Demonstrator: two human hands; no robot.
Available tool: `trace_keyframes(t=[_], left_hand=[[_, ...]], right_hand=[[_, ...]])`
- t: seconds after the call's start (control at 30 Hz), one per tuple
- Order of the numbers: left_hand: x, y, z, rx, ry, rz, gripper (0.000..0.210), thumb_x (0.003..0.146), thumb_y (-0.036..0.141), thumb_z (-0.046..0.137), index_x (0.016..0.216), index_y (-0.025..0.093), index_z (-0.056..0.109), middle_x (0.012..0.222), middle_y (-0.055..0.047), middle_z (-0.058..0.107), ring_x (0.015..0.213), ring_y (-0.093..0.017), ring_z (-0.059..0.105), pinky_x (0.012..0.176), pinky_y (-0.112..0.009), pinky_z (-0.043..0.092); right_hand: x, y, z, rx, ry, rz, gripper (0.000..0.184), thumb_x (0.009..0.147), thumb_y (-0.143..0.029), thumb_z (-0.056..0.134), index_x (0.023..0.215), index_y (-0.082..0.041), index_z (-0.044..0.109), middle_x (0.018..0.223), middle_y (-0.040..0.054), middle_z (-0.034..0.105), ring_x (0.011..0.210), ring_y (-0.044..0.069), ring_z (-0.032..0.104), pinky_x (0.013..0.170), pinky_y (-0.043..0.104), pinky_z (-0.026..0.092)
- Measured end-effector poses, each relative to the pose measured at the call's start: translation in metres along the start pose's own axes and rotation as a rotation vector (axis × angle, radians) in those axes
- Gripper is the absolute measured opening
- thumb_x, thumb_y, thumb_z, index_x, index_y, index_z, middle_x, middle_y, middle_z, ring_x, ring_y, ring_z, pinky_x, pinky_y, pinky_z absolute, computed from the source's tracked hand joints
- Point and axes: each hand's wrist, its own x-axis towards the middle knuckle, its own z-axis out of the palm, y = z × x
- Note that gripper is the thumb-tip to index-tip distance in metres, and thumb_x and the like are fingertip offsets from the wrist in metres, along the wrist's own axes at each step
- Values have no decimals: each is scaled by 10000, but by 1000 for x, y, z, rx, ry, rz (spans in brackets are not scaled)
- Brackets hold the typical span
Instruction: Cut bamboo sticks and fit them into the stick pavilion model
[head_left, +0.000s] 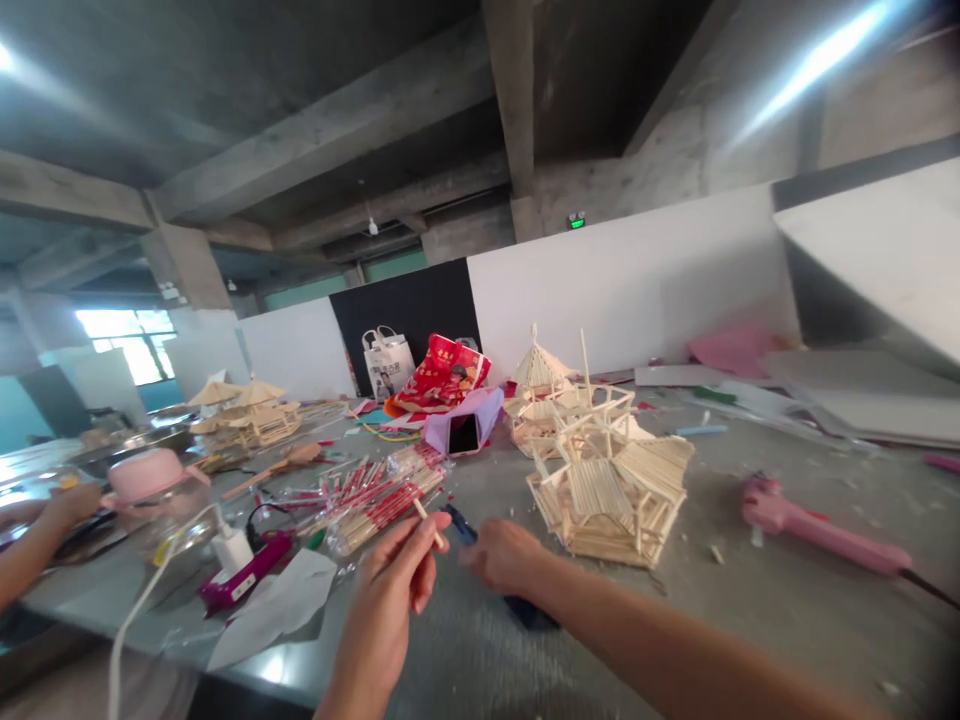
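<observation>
Wooden stick (429,522) pinched in raised left hand (390,600) fingers; right hand (504,556) curled around dark blue tool (459,524).

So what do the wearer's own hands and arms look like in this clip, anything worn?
Both are bare: the left hand and right hand show no gloves. No rings, watch or bracelet show on the visible sides. The forearms are uncovered as far as the frame shows, with no sleeve edge in view. No markings or tattoos visible.
</observation>
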Motion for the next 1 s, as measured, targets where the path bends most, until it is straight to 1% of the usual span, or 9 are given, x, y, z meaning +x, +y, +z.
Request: trace_keyframes(t=[0.17,0.27,0.37,0.43,0.5,0.57,0.67,0.83,1.0], left_hand=[[11,13,7,9,-15,1,241,733,360,596,849,154,642,460,64,427,407,-27,329,375,-141,234],[15,15,14,-48,-18,-35,221,698,334,634,832,159,622,555,55,481,394,-9,319,345,-132,196],[16,13,27,-71,-94,-76,177,709,318,628,748,149,592,576,54,491,374,5,301,335,-130,173],[14,10,42,-58,-181,-120,203,734,329,600,678,136,572,527,56,467,361,2,294,332,-136,170],[13,6,59,-47,-267,-177,228,746,341,579,659,130,567,535,44,485,352,0,296,327,-146,168],[12,3,78,-36,-344,-234,241,740,348,576,648,126,563,563,29,515,344,1,300,322,-157,155],[17,-1,102,15,-404,-286,269,704,356,600,585,123,539,529,31,503,324,2,287,317,-169,119],[33,-8,123,145,-321,-315,286,621,376,651,552,131,521,464,45,485,294,3,268,323,-168,79],[43,-10,127,216,-266,-310,302,608,396,661,568,130,522,439,49,480,291,6,259,329,-161,67]], right_hand=[[22,-26,25,-297,156,100,308,784,-304,579,1044,-144,539,1090,86,525,1004,247,490,794,460,431],[18,-24,38,-378,263,-5,328,750,-273,579,1010,-74,573,1035,173,548,978,333,484,779,572,364],[1,-12,40,-412,327,-147,452,708,-284,591,1077,-27,543,1036,237,551,973,385,473,802,634,286],[-18,3,37,-419,345,-276,543,691,-336,598,1152,-68,496,1133,216,519,1043,367,436,873,600,266],[-39,26,32,-404,376,-432,486,732,-389,538,1122,-99,520,1149,190,521,1043,332,447,873,551,324],[-59,54,27,-407,398,-541,394,710,-425,556,946,-113,600,948,144,610,891,296,525,758,474,427],[-79,97,21,-437,535,-626,299,606,-429,672,694,-156,586,710,40,605,689,211,541,580,330,430],[-81,136,20,-438,786,-703,375,467,-444,759,567,-181,512,571,-39,546,559,136,497,506,272,333],[-70,141,24,-367,884,-746,350,554,-454,713,552,-188,485,540,-50,522,527,115,486,486,271,298]])
